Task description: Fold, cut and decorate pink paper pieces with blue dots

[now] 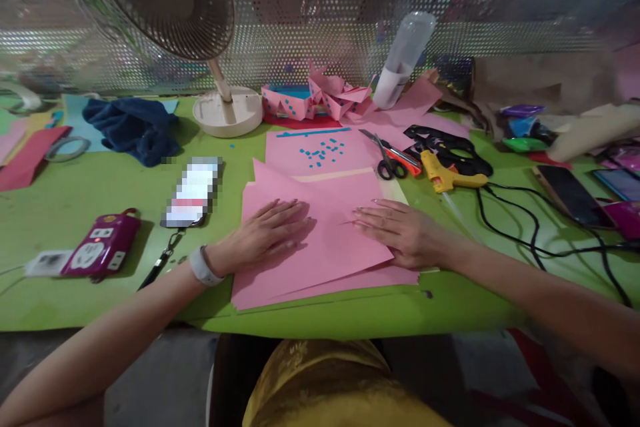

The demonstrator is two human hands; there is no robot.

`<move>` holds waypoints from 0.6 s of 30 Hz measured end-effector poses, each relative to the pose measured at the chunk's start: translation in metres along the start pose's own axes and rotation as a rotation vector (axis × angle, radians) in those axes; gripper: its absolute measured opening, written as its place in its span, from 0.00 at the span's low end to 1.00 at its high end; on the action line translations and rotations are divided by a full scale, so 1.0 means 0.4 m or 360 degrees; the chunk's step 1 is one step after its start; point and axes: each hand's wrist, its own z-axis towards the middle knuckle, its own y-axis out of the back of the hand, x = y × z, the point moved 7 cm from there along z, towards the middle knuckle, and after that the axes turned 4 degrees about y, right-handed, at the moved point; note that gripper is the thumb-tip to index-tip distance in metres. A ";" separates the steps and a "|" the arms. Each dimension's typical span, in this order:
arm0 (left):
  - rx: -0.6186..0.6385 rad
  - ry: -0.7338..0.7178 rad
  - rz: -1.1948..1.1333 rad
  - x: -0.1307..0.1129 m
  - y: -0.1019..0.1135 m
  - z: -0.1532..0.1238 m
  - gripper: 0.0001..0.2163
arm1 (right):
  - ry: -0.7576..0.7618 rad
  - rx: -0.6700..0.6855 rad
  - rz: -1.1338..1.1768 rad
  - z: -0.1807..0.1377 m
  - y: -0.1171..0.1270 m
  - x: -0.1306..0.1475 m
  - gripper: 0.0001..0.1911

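A pink sheet of paper (327,253) lies slightly askew on a stack of pink paper (250,292), its upper left corner lifted. My left hand (267,232) rests flat on the sheet's left half, fingers stretched and pointing right. On the right side, my right hand (400,232) lies with straight fingers over the sheet, its thumb side by the right edge. Neither hand grips anything. Just beyond the stack, small blue paper bits (321,153) are scattered on another pink sheet (280,159), below a thin blue strip (313,133).
Black scissors (387,163) and a yellow glue gun (445,173) with black cords lie to the right. Folded pink paper pieces (320,100), a fan (227,110) and a tilted bottle (403,63) stand at the back. Left are a phone (194,192) and a purple power strip (103,243).
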 end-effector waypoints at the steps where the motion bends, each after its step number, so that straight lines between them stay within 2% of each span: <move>1: -0.0002 0.0003 -0.0009 0.004 0.000 0.000 0.22 | 0.0021 0.0028 0.0046 0.001 -0.006 0.000 0.33; 5: -0.0008 0.0062 -0.0120 0.023 0.004 -0.006 0.20 | 0.0010 0.0054 0.0188 -0.002 -0.023 -0.012 0.35; 12: -0.0062 0.0151 -0.0562 0.055 0.037 -0.007 0.17 | -0.0166 -0.0069 0.0412 -0.004 -0.018 -0.042 0.20; 18: -0.0083 0.0173 -0.0752 0.066 0.050 -0.006 0.17 | -0.0269 -0.0208 0.0508 0.000 -0.010 -0.048 0.18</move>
